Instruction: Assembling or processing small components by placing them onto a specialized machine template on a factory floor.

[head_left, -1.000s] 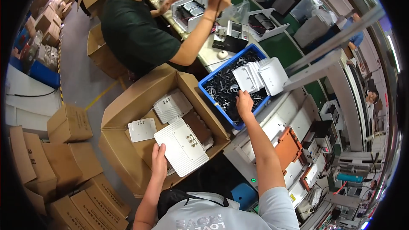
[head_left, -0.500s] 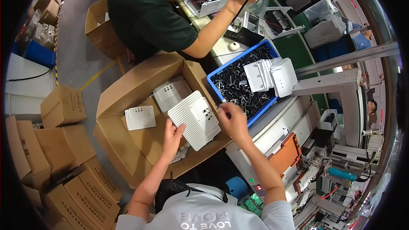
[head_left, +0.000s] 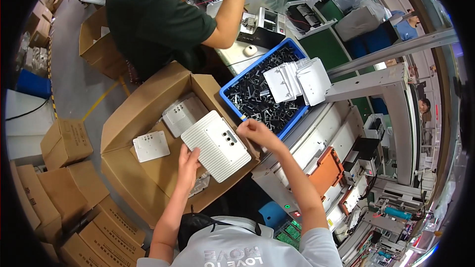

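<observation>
My left hand [head_left: 188, 165] grips the lower left edge of a white ribbed panel [head_left: 215, 146], thumb on its face. Several small dark round spots sit near the panel's right side; whether they are holes or plugs I cannot tell. Beside that right edge, my right hand [head_left: 258, 132] is closed in a pinch, and what it holds, if anything, is too small to make out. The panel is over an open cardboard box [head_left: 143, 96], where a stack of similar panels [head_left: 184, 116] and a single white plate [head_left: 151, 146] lie.
A blue bin [head_left: 228, 88] full of small black parts stands right of the box, with white plates [head_left: 309, 81] stacked on it. A person in a dark shirt [head_left: 153, 20] works at the bench beyond. An orange tray [head_left: 326, 175] lies on the machine; cartons [head_left: 69, 141] stand left.
The whole view has shifted, moving the box and bin leftward in the picture. My right hand has come down a little, beside the panel's edge. My left hand keeps its hold.
</observation>
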{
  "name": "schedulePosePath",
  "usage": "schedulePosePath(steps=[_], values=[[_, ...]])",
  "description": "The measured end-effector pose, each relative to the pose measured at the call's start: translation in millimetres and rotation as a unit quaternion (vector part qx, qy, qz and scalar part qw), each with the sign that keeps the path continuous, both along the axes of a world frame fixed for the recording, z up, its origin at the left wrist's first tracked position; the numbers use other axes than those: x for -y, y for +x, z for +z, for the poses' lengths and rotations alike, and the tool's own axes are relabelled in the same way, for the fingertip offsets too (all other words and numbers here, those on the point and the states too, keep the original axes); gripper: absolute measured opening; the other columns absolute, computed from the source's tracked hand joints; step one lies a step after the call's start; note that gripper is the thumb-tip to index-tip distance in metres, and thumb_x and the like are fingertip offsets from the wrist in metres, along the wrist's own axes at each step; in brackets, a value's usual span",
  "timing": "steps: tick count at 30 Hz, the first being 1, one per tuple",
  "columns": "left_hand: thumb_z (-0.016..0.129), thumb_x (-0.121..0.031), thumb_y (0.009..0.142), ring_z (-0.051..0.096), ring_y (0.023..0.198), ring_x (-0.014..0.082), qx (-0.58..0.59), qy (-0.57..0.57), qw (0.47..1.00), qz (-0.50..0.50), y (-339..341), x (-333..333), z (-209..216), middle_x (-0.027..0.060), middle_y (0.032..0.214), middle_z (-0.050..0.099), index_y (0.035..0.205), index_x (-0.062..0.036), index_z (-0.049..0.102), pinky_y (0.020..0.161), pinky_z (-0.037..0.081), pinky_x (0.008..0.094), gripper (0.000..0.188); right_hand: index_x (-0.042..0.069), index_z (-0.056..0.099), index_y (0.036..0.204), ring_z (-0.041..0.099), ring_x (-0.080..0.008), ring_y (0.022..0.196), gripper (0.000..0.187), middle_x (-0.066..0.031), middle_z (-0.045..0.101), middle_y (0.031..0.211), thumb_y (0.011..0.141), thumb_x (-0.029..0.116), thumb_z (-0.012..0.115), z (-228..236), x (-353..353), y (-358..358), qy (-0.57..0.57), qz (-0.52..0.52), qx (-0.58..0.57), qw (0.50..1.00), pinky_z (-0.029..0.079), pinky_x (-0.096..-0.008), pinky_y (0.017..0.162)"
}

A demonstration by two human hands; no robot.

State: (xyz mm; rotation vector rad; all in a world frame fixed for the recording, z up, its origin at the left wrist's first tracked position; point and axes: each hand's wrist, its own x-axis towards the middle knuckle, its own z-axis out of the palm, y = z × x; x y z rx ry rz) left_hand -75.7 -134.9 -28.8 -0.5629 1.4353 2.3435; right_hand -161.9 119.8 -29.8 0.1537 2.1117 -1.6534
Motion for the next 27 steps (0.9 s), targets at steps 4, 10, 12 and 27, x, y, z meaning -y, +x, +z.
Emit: schedulePosePath(steps=[4,10,12,27], values=[[0.046,-0.018,0.099,0.058,0.099,0.0133,0.011,0.052,0.997,0.047,3,5,-4,0.0071,0.114,0.058,0.132,-0.0037,0.039,0.082,0.049,0.0291,0.036,0.002,0.057,0.105,0.059,-0.0265,0.083,0.030,-0.0147,0.061,0.091,0.082,0.018,0.069,-21,-64,-57,0.365,-0.100,-0.241,0.894,0.047,-0.0364,0.076],[0.047,-0.018,0.099,0.058,0.100,0.0136,0.019,0.045,0.997,0.054,8,8,-3,0.0072,0.116,0.057,0.130,-0.0038,0.040,0.083,0.048,0.0287,0.035,0.004,0.056,0.109,0.056,-0.0344,0.093,0.041,-0.0165,0.059,0.097,0.079,0.026,0.070,-51,-89,-101,0.616,-0.133,-0.274,0.726,0.044,-0.0426,0.081],[0.048,-0.018,0.099,0.058,0.096,0.0128,0.026,0.034,0.997,0.061,10,6,-1,0.0071,0.111,0.059,0.124,-0.0034,0.044,0.081,0.048,0.0276,0.030,0.005,0.058,0.108,0.057,-0.0339,0.092,0.040,-0.0146,0.059,0.093,0.077,0.027,0.071,-54,-82,-107,0.632,-0.131,-0.207,0.735,0.045,-0.0439,0.080],[0.047,-0.019,0.099,0.052,0.114,0.0167,0.002,0.044,0.998,0.036,25,-2,-1,0.0100,0.125,0.053,0.134,0.0000,0.040,0.097,0.040,0.0305,0.040,0.004,0.044,0.130,0.051,-0.0412,0.109,0.075,-0.0215,0.053,0.120,0.078,0.054,0.065,-83,-45,-101,0.525,-0.185,-0.150,0.817,0.040,-0.0474,0.091]])
